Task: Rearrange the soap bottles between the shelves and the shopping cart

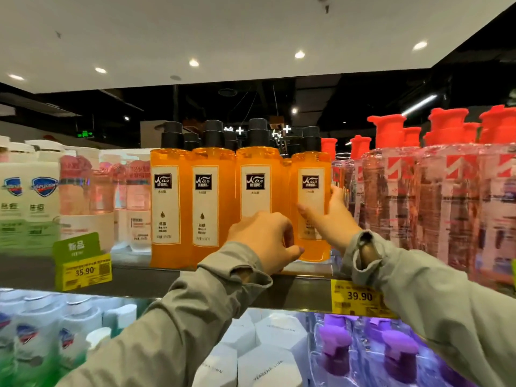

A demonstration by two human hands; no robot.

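Note:
Several orange soap bottles with black pump caps stand in a row on the top shelf (156, 277). My right hand (329, 219) grips the rightmost orange bottle (310, 174), thumb across its white label and fingers round its right side. My left hand (265, 238) has its fingers curled round the lower part of the third orange bottle (255, 177), beside the rightmost one. Two more orange bottles (166, 191) stand untouched to the left. No shopping cart is in view.
Clear bottles with red caps (435, 191) crowd the shelf to the right, white and pink bottles (83, 196) to the left. Yellow price tags (360, 298) hang on the shelf edge. The lower shelf holds purple-capped bottles (396, 347) and white boxes (268, 347).

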